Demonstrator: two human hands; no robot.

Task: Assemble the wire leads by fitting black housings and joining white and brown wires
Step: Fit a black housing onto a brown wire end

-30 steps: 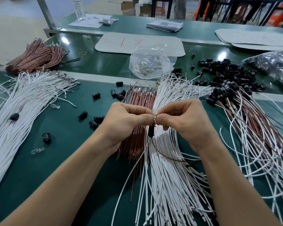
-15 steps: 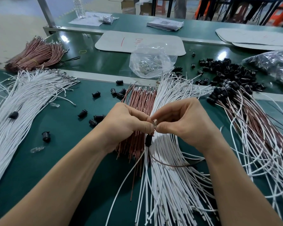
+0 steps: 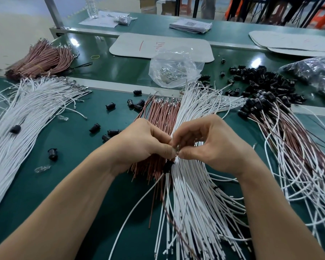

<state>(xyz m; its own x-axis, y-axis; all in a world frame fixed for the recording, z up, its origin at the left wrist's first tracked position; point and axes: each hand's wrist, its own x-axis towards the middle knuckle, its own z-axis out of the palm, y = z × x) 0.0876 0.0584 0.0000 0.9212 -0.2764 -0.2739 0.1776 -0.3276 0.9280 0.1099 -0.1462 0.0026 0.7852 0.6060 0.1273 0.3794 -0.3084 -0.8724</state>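
Observation:
My left hand (image 3: 144,143) and my right hand (image 3: 208,145) meet over the middle of the green table, both pinching the metal ends of one wire lead between thumb and fingers. A black housing (image 3: 167,167) hangs on that lead just below my thumbs. From it a white wire (image 3: 139,199) and a brown wire (image 3: 174,220) trail toward me. Under my hands lie a bundle of brown wires (image 3: 158,117) and a spread of white wires (image 3: 195,203).
Finished leads with housings (image 3: 289,147) fan out on the right. Loose black housings (image 3: 266,81) are heaped at the back right, a few (image 3: 111,132) lie left of my hand. More white wires (image 3: 26,113), brown wires (image 3: 41,59) and a clear bag (image 3: 174,66) sit behind.
Both hands stay together on the lead. The black housing has slid a little lower and left under my thumbs, and the trailing brown wire has swung toward me.

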